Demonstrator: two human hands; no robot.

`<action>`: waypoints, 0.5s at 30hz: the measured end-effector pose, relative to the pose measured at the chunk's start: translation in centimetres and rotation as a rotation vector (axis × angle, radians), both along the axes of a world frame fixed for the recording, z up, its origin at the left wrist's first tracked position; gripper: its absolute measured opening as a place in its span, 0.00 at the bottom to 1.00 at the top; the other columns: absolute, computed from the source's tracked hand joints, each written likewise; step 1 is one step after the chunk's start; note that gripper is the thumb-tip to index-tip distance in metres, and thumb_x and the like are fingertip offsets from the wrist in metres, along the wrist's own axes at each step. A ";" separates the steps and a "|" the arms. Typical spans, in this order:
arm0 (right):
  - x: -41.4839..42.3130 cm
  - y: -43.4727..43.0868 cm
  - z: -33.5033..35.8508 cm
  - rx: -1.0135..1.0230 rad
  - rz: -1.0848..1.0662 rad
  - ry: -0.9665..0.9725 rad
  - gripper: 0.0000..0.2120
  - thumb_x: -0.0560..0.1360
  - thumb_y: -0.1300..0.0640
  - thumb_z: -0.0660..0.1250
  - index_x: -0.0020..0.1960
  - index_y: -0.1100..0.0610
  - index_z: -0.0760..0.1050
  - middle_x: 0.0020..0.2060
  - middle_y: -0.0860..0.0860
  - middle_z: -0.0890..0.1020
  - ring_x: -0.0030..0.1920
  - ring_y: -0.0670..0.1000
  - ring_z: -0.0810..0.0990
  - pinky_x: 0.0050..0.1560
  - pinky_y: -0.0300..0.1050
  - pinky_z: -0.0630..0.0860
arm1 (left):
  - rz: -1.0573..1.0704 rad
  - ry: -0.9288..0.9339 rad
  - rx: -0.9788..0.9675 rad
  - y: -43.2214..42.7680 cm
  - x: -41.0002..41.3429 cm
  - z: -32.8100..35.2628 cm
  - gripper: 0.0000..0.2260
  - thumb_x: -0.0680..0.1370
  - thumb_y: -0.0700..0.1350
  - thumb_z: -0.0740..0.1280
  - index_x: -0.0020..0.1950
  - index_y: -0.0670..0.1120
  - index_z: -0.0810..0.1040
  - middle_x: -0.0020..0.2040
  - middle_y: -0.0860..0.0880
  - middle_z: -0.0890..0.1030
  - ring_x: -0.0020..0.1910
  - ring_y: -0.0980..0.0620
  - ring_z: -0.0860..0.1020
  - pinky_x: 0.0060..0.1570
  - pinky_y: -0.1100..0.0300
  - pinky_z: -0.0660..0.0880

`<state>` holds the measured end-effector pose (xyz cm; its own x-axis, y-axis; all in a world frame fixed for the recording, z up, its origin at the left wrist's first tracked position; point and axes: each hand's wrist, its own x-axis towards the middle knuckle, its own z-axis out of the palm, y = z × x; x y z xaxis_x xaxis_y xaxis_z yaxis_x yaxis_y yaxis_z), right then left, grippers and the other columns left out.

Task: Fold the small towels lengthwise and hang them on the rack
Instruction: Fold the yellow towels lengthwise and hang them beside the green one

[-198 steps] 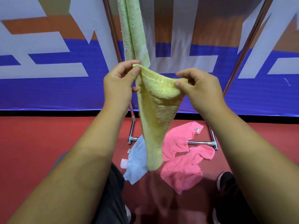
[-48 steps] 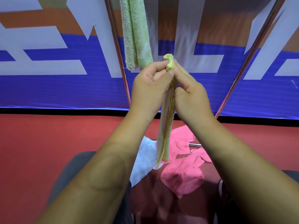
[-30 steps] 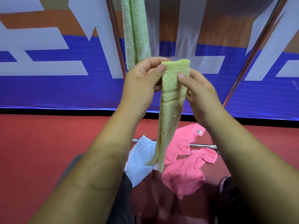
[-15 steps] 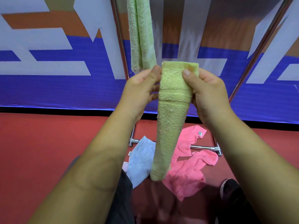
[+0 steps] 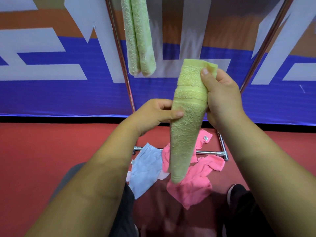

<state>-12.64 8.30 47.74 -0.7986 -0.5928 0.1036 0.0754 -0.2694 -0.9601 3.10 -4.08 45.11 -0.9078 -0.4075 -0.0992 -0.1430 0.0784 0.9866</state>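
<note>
Left hand, right hand; towel gripped between

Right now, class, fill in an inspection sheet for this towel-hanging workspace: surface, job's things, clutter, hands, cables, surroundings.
Surface: red floor, towels lying on it by the rack's base.
Job's things: folded yellow terry towel held in the air; folded green terry towel hanging beside a pole of the chrome metal rack, its top out of frame; light blue towel and pink towels crumpled on the floor.
Clutter: nothing seen.
Hands: right hand grips the yellow towel near its top; left hand pinches it at mid-length.
Cables: nothing seen.
Surroundings: blue, white and orange banner behind the rack; dark shoe lower right.
</note>
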 end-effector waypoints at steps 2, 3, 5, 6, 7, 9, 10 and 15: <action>-0.3 0.2 -0.2 0.026 -0.052 0.010 0.08 0.82 0.49 0.71 0.53 0.51 0.87 0.51 0.59 0.89 0.51 0.61 0.89 0.58 0.73 0.83 | -0.047 -0.049 -0.010 0.4 -0.1 0.2 0.11 0.80 0.39 0.75 0.63 0.40 0.86 0.59 0.44 0.88 0.58 0.49 0.86 0.65 0.55 0.81; -0.5 0.3 -0.3 0.041 -0.079 0.012 0.09 0.81 0.47 0.71 0.51 0.50 0.87 0.50 0.57 0.89 0.50 0.61 0.88 0.57 0.74 0.82 | -0.067 -0.078 -0.024 0.5 -0.1 0.2 0.11 0.80 0.41 0.75 0.62 0.41 0.87 0.58 0.45 0.89 0.58 0.48 0.86 0.66 0.53 0.80; -1.0 0.5 -0.3 0.057 -0.126 0.006 0.09 0.80 0.46 0.70 0.49 0.49 0.86 0.46 0.55 0.88 0.47 0.58 0.87 0.55 0.74 0.82 | -0.088 -0.104 -0.049 0.7 -0.3 0.0 0.11 0.79 0.44 0.77 0.61 0.43 0.88 0.58 0.45 0.89 0.61 0.46 0.86 0.70 0.47 0.78; -1.2 0.7 -0.2 0.077 -0.145 0.011 0.09 0.80 0.45 0.70 0.48 0.48 0.86 0.45 0.54 0.88 0.47 0.57 0.87 0.54 0.73 0.82 | -0.085 -0.100 -0.063 0.8 -0.5 -0.1 0.11 0.79 0.45 0.77 0.61 0.43 0.88 0.59 0.44 0.88 0.63 0.45 0.85 0.71 0.45 0.77; -1.4 0.9 -0.2 0.107 -0.162 0.024 0.09 0.80 0.44 0.70 0.48 0.47 0.86 0.44 0.53 0.88 0.46 0.56 0.87 0.54 0.70 0.84 | -0.078 -0.091 -0.071 0.8 -0.6 -0.2 0.11 0.79 0.45 0.77 0.60 0.42 0.88 0.59 0.43 0.88 0.62 0.45 0.85 0.72 0.45 0.77; -1.6 1.3 -0.1 0.151 -0.191 0.041 0.10 0.79 0.43 0.70 0.47 0.46 0.86 0.45 0.54 0.89 0.47 0.60 0.88 0.53 0.67 0.84 | -0.066 -0.066 -0.041 1.2 -0.8 -0.3 0.10 0.80 0.44 0.75 0.58 0.40 0.87 0.58 0.40 0.88 0.57 0.46 0.85 0.69 0.46 0.77; -1.9 1.4 -0.2 0.180 -0.195 0.051 0.10 0.79 0.42 0.70 0.47 0.46 0.87 0.47 0.56 0.89 0.49 0.62 0.89 0.53 0.68 0.84 | -0.067 -0.053 -0.011 1.4 -0.9 -0.3 0.09 0.81 0.43 0.75 0.58 0.40 0.87 0.57 0.39 0.88 0.54 0.46 0.85 0.66 0.46 0.78; -3.4 1.5 -1.3 0.381 0.054 -0.262 0.13 0.88 0.47 0.65 0.62 0.54 0.82 0.57 0.57 0.89 0.53 0.56 0.91 0.51 0.58 0.88 | -0.007 -0.005 0.069 2.9 -1.8 -0.1 0.05 0.83 0.44 0.71 0.52 0.44 0.86 0.38 0.48 0.82 0.33 0.54 0.77 0.33 0.63 0.75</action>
